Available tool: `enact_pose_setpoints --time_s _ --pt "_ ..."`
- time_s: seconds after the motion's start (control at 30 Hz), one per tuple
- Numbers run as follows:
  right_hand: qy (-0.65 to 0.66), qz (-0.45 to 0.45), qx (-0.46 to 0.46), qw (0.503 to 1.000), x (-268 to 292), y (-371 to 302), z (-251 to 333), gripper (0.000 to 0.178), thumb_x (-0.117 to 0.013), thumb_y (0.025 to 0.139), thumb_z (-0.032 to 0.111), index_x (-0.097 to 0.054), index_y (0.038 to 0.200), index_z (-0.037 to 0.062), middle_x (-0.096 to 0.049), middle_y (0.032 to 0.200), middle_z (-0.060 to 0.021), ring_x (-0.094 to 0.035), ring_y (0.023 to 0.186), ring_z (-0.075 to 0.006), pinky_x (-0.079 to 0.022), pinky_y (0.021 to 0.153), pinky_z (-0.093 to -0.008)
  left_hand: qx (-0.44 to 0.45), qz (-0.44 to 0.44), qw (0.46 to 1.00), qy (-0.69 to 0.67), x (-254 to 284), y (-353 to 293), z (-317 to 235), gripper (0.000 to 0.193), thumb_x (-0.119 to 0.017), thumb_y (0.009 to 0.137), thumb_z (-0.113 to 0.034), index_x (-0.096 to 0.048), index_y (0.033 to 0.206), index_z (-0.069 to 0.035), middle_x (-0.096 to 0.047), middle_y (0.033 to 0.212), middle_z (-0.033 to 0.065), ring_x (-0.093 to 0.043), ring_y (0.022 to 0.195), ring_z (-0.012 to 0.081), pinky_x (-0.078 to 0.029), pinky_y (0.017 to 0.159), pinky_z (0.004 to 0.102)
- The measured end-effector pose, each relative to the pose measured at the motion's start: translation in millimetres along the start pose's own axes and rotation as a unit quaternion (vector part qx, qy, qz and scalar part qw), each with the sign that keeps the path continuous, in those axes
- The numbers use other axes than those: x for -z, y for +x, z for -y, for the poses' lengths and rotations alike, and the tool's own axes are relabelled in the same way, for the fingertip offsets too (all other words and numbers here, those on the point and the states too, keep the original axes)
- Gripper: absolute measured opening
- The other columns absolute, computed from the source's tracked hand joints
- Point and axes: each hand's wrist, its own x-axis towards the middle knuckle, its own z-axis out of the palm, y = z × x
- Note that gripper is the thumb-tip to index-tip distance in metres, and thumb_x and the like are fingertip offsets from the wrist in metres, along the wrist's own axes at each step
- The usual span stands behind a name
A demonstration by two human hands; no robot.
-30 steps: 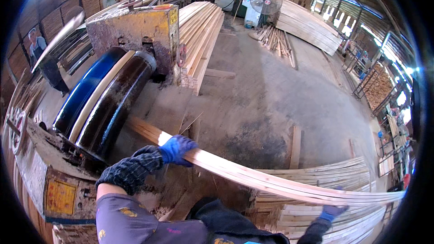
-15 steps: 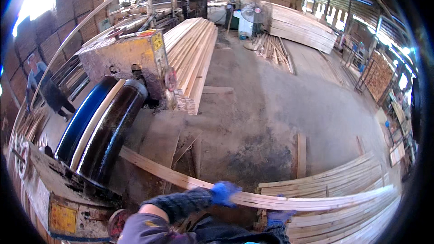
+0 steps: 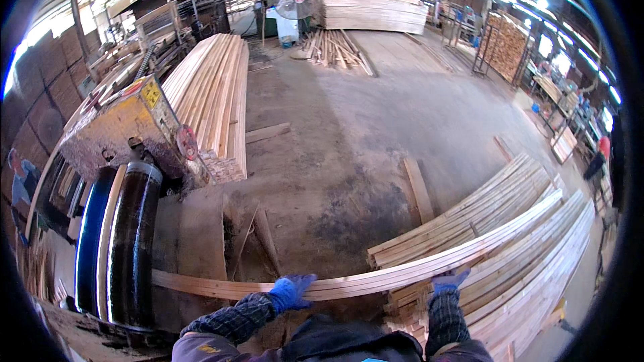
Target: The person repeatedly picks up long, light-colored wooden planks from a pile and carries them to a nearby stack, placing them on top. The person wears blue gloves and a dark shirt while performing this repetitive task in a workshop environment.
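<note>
A long bundle of thin wooden strips (image 3: 376, 281) stretches across in front of me, sagging in a shallow curve. Its left end meets the side of a dark roller (image 3: 134, 248); whether it passes beneath is hidden. My left hand (image 3: 290, 292), in a blue glove, is closed around the bundle, with fingers on both its edges. Farther right, my gloved right hand (image 3: 448, 280) holds the bundle at its near edge, part of its fingers hidden. Under the bundle's right half lies a stack of wooden strips (image 3: 516, 288).
Left stands a yellow-grey roller machine (image 3: 134, 124), with a blue roller (image 3: 94, 248) beside the dark one. Behind it lies a long strip pile (image 3: 208, 94). A loose board (image 3: 419, 191) rests on the floor. A person (image 3: 23, 181) stands far left; another (image 3: 597, 157), far right.
My view has turned to the right. The bundle's right part has shifted away from me over the stack. My right hand shows more plainly, and both hands remain on the strips.
</note>
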Motion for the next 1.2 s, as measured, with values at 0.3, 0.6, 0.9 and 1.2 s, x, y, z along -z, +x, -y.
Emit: enact_pose_setpoints --time_s 0.3,0.6,0.9,1.2 --pt "-0.022 0.063 -0.029 0.997 -46 -94 -83 0.087 -0.032 0.089 0.075 -0.026 0.15 0.0145 -0.03 0.154 -0.0106 -0.036 0.137 -0.031 -0.029 0.114 -0.0476 0.052 0.021 0.994 0.095 24 -25 -10 0.09 -0.07 0.071 -0.059 -0.044 0.139 -0.007 -0.062 0.118 0.0204 -0.063 0.101 0.0374 -0.049 0.086 0.0499" --pt "-0.032 0.166 -0.238 0.956 5 -118 -159 0.084 -0.051 0.087 0.069 -0.041 0.141 0.005 -0.049 0.138 -0.0184 -0.048 0.127 -0.0344 -0.038 0.109 -0.0503 0.027 -0.046 0.994 0.096 -18 112 -111 0.086 -0.075 0.067 -0.05 -0.048 0.136 -0.006 -0.063 0.114 0.0198 -0.062 0.1 0.0376 -0.049 0.088 0.0485" --pt "-0.018 0.058 -0.033 0.998 -13 -48 -53 0.07 -0.064 0.085 0.058 -0.045 0.136 0.0127 -0.05 0.135 -0.0047 -0.049 0.118 -0.0206 -0.038 0.103 -0.0368 0.016 -0.011 0.998 0.068 -4 23 -19 0.093 -0.079 0.065 -0.048 -0.041 0.14 -0.007 -0.06 0.122 0.0214 -0.058 0.111 0.0389 -0.046 0.094 0.0483" --pt "-0.13 -0.034 -0.017 0.991 -14 4 -88 0.071 -0.073 0.082 0.039 -0.048 0.138 0.0036 -0.045 0.145 -0.0152 -0.039 0.133 -0.0296 -0.026 0.113 -0.0417 -0.044 0.002 0.998 0.04 55 -27 -31 0.093 -0.083 0.065 -0.05 -0.046 0.136 -0.002 -0.058 0.127 0.0171 -0.056 0.113 0.0317 -0.043 0.098 0.0432"
